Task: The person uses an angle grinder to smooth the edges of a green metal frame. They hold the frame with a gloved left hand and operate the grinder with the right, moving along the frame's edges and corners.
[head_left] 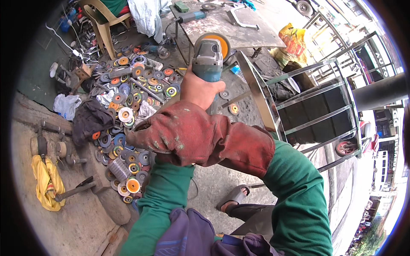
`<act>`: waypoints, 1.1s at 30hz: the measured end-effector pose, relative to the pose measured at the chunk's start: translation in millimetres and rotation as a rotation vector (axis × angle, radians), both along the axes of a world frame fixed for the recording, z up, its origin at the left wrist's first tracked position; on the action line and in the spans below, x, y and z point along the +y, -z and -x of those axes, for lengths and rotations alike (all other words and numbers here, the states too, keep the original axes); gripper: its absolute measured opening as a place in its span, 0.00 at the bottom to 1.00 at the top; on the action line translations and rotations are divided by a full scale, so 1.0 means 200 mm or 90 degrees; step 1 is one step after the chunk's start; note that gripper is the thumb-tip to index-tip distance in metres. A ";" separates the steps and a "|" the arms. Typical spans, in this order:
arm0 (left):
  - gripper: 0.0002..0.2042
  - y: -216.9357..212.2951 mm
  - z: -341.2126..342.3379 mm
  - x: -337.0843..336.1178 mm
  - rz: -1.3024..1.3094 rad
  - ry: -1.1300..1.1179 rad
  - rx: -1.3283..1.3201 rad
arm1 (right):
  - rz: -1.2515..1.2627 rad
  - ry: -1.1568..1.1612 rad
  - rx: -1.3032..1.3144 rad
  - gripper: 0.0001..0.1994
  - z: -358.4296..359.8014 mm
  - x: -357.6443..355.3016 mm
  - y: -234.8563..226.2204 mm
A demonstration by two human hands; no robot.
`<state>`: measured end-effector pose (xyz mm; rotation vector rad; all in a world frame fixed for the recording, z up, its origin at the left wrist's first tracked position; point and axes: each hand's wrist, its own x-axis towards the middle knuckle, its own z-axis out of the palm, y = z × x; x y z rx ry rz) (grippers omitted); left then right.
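- An angle grinder [208, 57], blue-grey with an orange disc guard, is seen at 12 o'clock from frame centre, just above the hands.
- The right hand [197, 90], bare, is wrapped tight around the grinder body; the fingers are closed on it.
- The left hand [147, 138] is covered by a worn red glove; it lies at 8 o'clock from the right hand, against the right forearm. Whether it is closed or apart cannot be told.
- A metal frame [299, 102] with horizontal bars is seen at 3 o'clock from the grinder, its near upright just beside the disc.
- A heap of used grinding discs [128, 111] is spread on the floor at 9 o'clock.
- A steel counter [252, 30] carrying a second grinder [192, 16] is noted at 1 o'clock.
- A yellow cloth [47, 181] lies on the floor at far 8 o'clock.
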<state>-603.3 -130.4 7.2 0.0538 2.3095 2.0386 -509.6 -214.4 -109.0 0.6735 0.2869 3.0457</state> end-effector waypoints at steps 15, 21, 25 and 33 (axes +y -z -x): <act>0.25 -0.04 -0.02 0.03 -0.045 0.052 0.038 | -0.006 -0.013 -0.002 0.32 -0.03 0.03 -0.04; 0.24 0.00 -0.07 0.04 -0.044 0.042 0.035 | 0.019 -0.023 0.000 0.29 -0.05 0.02 -0.05; 0.26 0.05 -0.14 -0.02 -0.079 -0.005 -0.028 | 0.019 -0.030 -0.004 0.28 -0.06 0.02 -0.08; 0.26 0.05 -0.14 0.03 -0.006 0.041 0.023 | -0.029 -0.020 -0.025 0.25 -0.09 0.04 -0.14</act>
